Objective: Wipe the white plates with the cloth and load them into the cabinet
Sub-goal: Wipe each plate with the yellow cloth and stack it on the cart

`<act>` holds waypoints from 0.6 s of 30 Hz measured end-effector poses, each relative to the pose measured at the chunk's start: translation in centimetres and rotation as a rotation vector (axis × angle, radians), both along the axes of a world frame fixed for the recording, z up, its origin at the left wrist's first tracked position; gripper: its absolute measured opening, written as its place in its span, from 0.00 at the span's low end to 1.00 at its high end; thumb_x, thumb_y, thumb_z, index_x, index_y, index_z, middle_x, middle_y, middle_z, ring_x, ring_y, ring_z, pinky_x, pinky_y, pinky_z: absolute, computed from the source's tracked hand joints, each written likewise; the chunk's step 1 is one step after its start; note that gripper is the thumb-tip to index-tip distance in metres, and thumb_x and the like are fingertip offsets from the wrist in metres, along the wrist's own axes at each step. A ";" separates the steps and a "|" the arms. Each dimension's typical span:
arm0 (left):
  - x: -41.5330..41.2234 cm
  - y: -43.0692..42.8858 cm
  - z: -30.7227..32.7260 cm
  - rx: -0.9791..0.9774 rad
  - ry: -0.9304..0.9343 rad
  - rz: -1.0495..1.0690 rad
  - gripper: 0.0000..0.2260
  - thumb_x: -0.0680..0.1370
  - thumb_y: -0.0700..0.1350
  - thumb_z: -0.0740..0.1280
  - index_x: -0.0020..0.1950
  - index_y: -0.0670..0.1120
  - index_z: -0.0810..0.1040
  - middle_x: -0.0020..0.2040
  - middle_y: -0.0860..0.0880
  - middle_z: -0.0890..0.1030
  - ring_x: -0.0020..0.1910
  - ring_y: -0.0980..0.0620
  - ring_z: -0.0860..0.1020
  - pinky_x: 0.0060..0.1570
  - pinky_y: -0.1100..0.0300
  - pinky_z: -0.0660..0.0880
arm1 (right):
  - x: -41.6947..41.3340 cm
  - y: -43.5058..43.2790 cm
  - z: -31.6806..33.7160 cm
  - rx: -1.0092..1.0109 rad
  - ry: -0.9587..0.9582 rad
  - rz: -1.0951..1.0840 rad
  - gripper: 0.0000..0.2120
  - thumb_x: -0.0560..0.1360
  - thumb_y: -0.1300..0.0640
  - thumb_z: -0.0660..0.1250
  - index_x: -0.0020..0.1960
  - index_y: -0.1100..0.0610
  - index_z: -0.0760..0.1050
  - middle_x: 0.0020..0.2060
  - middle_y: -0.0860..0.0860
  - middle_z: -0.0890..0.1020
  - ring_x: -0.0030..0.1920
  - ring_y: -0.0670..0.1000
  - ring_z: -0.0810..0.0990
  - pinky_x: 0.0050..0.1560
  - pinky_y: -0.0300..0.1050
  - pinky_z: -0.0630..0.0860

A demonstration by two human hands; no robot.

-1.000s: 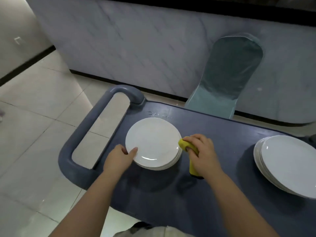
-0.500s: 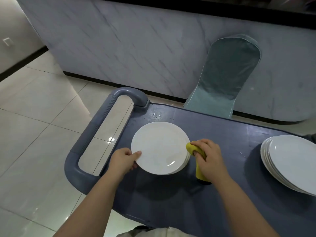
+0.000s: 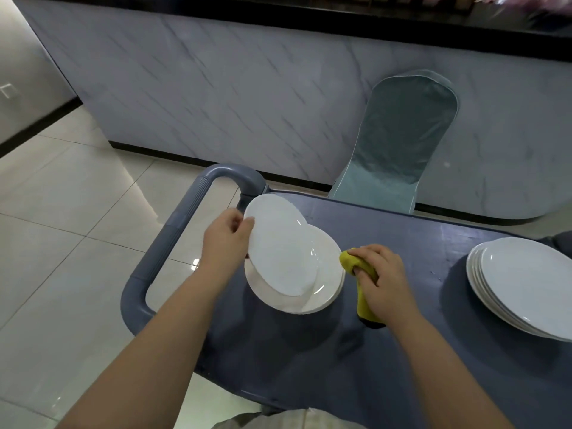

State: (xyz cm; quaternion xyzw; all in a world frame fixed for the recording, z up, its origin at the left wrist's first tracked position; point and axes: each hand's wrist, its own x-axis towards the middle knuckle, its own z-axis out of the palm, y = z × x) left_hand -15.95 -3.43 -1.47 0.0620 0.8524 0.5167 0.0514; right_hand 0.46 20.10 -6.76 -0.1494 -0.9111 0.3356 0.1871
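Top plate now tilted up in left hand, off stack.

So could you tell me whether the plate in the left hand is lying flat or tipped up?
Tipped up: the left hand holds the top plate tilted above the stack.

The right plate stack is cut off by the frame's edge.
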 end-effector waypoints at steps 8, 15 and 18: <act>-1.7 3.7 5.6 -0.145 0.054 -0.181 0.08 0.75 0.49 0.69 0.41 0.48 0.73 0.35 0.51 0.77 0.34 0.52 0.75 0.34 0.57 0.73 | 0.2 -0.5 1.1 0.165 0.155 0.055 0.15 0.73 0.61 0.66 0.59 0.56 0.79 0.57 0.49 0.76 0.53 0.47 0.67 0.56 0.34 0.63; -0.2 -5.0 2.9 0.567 -0.637 -0.164 0.15 0.77 0.39 0.67 0.62 0.51 0.78 0.53 0.45 0.84 0.45 0.47 0.84 0.37 0.55 0.81 | 1.9 0.7 2.2 -0.177 0.168 -0.082 0.18 0.74 0.67 0.69 0.56 0.46 0.78 0.58 0.49 0.78 0.60 0.54 0.75 0.60 0.41 0.68; 2.9 -5.9 -0.4 0.716 -0.762 -0.208 0.25 0.71 0.33 0.66 0.66 0.51 0.76 0.58 0.45 0.83 0.52 0.43 0.83 0.43 0.48 0.82 | 1.4 -0.7 5.0 -0.421 0.254 -0.097 0.12 0.73 0.50 0.70 0.55 0.39 0.77 0.54 0.42 0.80 0.54 0.45 0.79 0.53 0.38 0.76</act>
